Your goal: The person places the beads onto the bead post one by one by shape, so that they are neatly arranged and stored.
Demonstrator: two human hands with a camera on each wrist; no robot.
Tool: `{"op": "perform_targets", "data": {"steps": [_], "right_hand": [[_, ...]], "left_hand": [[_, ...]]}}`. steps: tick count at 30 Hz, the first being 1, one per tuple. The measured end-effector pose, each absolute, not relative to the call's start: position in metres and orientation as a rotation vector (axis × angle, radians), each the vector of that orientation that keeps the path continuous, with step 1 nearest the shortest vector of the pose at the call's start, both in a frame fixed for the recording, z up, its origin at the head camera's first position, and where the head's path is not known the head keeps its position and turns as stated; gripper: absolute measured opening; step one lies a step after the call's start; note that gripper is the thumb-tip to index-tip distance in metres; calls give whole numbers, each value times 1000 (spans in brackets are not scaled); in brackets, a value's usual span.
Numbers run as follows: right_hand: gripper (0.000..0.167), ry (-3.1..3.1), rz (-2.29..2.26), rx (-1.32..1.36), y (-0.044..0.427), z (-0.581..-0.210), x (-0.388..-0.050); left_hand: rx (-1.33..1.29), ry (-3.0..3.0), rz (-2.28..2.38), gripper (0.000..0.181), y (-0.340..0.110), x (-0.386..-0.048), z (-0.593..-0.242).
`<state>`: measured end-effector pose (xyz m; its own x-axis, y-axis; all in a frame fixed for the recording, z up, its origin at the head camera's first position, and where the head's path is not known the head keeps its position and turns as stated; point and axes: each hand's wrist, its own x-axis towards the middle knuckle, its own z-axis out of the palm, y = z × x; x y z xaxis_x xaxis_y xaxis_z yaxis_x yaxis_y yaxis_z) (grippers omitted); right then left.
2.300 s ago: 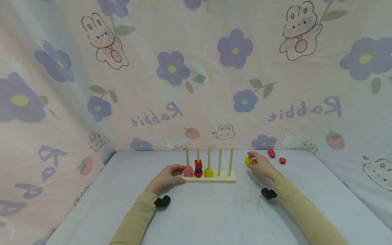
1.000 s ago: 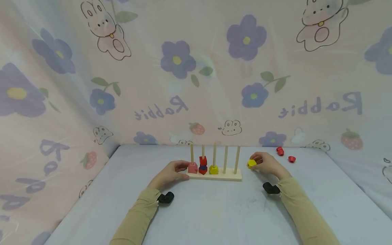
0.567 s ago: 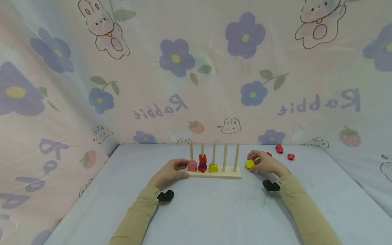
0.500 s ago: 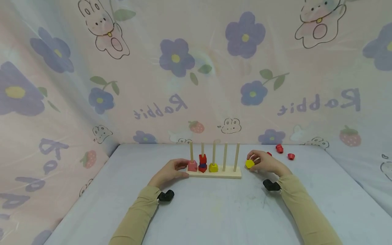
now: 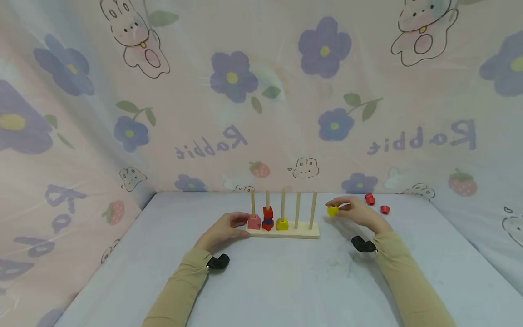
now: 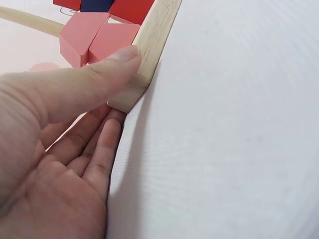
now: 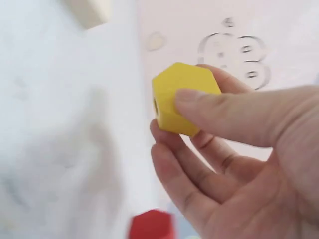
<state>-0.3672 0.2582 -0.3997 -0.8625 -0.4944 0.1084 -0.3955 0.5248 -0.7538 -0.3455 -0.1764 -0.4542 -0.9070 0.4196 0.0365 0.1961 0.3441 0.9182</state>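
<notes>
My left hand (image 5: pixel 224 230) grips the left end of a wooden peg stand (image 5: pixel 300 230). In the left wrist view its thumb presses the base's edge and the fingers lie under and behind the end. A pink block (image 5: pixel 254 221) sits on the leftmost peg, next to a peg with red blocks (image 5: pixel 268 212) and a dark blue block (image 5: pixel 267 221) between them. The middle peg bears a yellow block (image 5: pixel 282 223); the two right pegs are bare. Off the stand's right end, my right hand (image 5: pixel 354 212) pinches a yellow hexagonal bead (image 7: pixel 187 89), whose hole shows on one side.
Red pieces (image 5: pixel 369 199) lie at the back right, beyond my right hand, with another red piece (image 5: pixel 385 209) beside them. A blurred red block (image 7: pixel 152 225) appears low in the right wrist view. A printed curtain (image 5: pixel 278 136) rises behind the white table (image 5: pixel 282 286).
The right hand has lifted the yellow bead slightly and turned it, so its hexagonal face no longer points at the head camera. My left hand stays on the stand. The head view has shifted slightly.
</notes>
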Motion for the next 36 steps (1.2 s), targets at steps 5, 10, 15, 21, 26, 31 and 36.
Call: {"op": "perform_targets", "data": {"steps": [5,10,15,21,26,31,36], "right_hand": [[37,2723,-1344,-790,254,-371,-351],[39,2827,-1539,-872,232,-341,-333],[37,2795,-1780,-1058,197,-322,-314],[36,2643,-1922,-1166,160,-319,-308],[37,2571,-1984,-1173,138,-325,-312],[37,2597,-1968,-1152,120,-323,-307],[39,2683,-1864,-1107,109,-319,-300]], "left_hand": [[595,2396,1608,59,-176,-345,-455],[582,2378,1637,59,-176,-343,-454],[600,2365,1651,59,-176,-341,-452],[582,2371,1626,59,-176,-342,-454],[622,2382,1598,58,-176,-344,-456],[622,2378,1605,58,-176,-343,-455],[615,2375,1607,57,-176,-341,-454]]}}
